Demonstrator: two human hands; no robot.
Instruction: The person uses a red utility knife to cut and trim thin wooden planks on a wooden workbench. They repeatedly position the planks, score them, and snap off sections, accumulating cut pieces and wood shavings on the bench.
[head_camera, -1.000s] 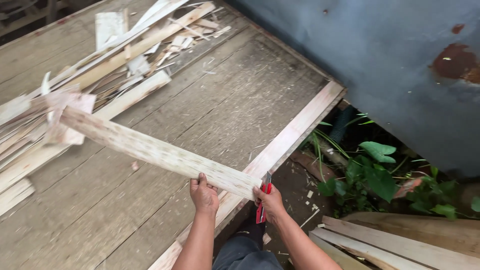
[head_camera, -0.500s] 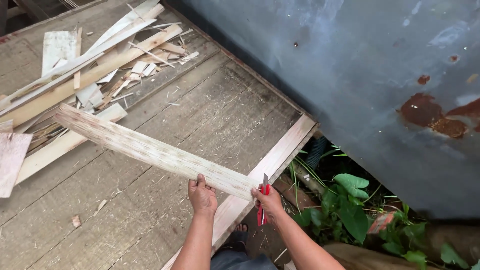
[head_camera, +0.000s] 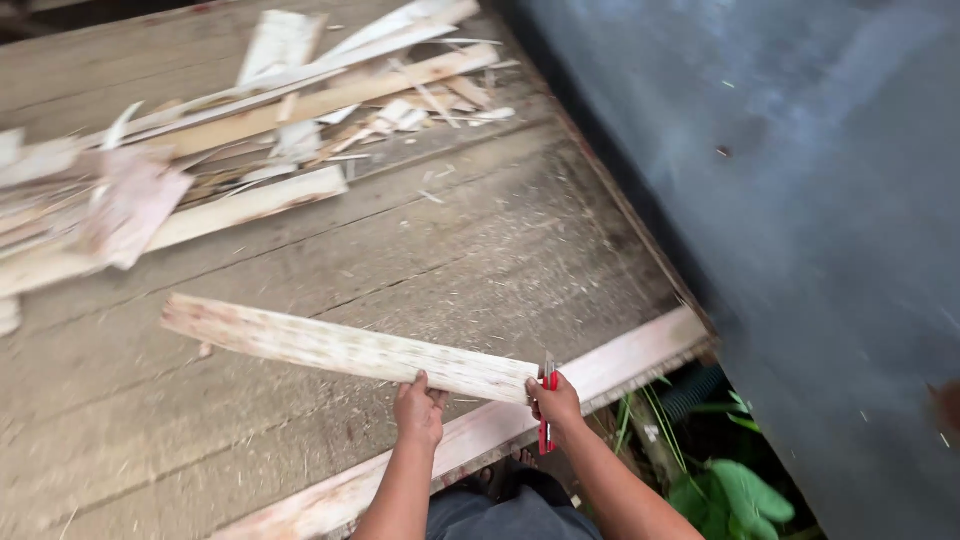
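A long pale wooden slat (head_camera: 330, 345) is held flat over the plank platform (head_camera: 420, 250), pointing left and away from me. My left hand (head_camera: 420, 408) grips its near edge from below. My right hand (head_camera: 553, 398) holds the slat's right end and also clasps a red-handled tool (head_camera: 547, 408), pointing down. Only the tool's red handle and a thin metal part show.
Broken slats and splinters (head_camera: 260, 120) lie heaped at the platform's far left. A pale board (head_camera: 600, 370) edges the platform's near side. A dark grey sheet wall (head_camera: 800, 200) rises on the right, with green leaves (head_camera: 730, 490) below it.
The slat has swung lower and nearer the platform, its far end pulled clear of the scrap heap. The camera view has shifted, and both hands keep their hold.
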